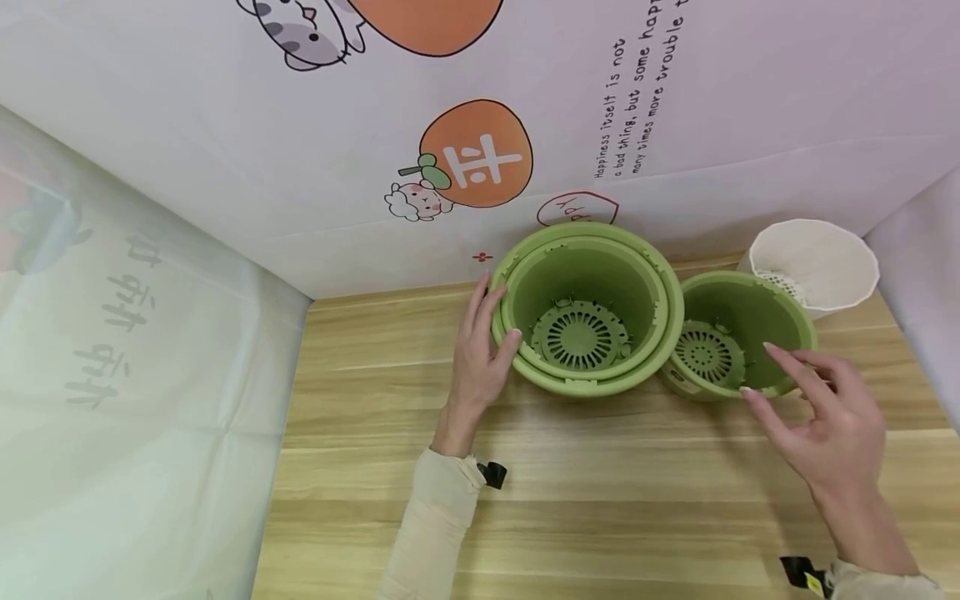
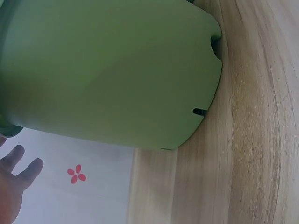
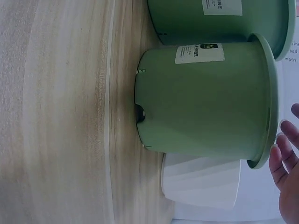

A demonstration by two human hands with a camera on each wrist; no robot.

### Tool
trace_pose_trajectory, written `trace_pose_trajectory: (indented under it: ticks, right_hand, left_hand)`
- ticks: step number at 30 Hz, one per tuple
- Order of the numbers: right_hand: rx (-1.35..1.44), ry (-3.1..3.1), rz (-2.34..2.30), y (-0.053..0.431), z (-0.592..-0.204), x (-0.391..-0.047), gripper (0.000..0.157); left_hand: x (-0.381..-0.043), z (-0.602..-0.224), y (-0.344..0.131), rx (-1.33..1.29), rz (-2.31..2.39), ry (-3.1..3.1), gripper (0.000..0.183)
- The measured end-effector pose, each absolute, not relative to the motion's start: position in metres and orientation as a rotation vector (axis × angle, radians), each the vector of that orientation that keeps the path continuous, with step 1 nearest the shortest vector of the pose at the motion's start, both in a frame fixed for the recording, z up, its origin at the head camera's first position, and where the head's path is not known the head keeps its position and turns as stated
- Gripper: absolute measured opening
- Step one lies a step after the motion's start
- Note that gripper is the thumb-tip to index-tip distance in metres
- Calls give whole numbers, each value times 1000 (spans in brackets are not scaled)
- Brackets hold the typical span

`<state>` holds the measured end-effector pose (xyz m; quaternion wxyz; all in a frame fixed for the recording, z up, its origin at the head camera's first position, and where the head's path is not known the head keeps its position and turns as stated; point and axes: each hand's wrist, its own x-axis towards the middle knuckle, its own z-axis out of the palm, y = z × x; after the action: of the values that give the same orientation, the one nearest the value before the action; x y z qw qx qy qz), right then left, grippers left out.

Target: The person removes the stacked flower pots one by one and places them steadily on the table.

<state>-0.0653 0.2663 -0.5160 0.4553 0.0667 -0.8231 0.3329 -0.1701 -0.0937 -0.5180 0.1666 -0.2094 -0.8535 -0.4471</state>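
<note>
Two round green plastic flowerpots sit nested, the larger outer pot (image 1: 551, 385) around a smaller inner pot (image 1: 659, 312) with a slotted bottom. My left hand (image 1: 480, 358) rests at the left side of their rims, fingers and thumb spread. Beside them on the right stands another green pot (image 1: 776, 321), upright, with a white label (image 3: 198, 54) on its side. Over that pot's near right rim hovers my right hand (image 1: 840, 425), thumb and fingers parted. Its fingertips (image 3: 274, 156) come right to the rim in the right wrist view.
A white pot (image 1: 832, 258) with a perforated bottom stands behind the single green pot at the right. The wooden table (image 1: 360, 467) meets a printed cloth wall (image 1: 337, 150) at the back. More pale cloth (image 1: 150, 417) hangs on the left.
</note>
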Motion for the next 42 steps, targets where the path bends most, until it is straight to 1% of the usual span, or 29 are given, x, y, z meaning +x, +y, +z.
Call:
trace_pose_trajectory:
  ticks: [7,14,17,27,32,42]
  right_hand:
    - [224,-2030,839,264,-510,-72,64]
    - [278,-2053,836,264,-508,-81,67]
    - [318,-2078,838,263,-507,-84,68]
    - [392,-2114,878,258,-505,-92,68]
    - [422,-2123,896,256,-503,-95,68]
    - [520,-2170,906,246,-500,-106,68]
  left_hand:
    - [-168,-514,-97,-632,-1188,-2454,64]
    - [-167,-512,-100,-699,-1067,-2460,78]
    - [-168,-511,-101,-746,-1024,-2437,82]
    - [-168,-510,-101,-803,-971,-2403,80]
    - [-168,-509,-102,-835,-934,-2393,75]
    - [-167,-503,-100,-980,-847,-2303,61]
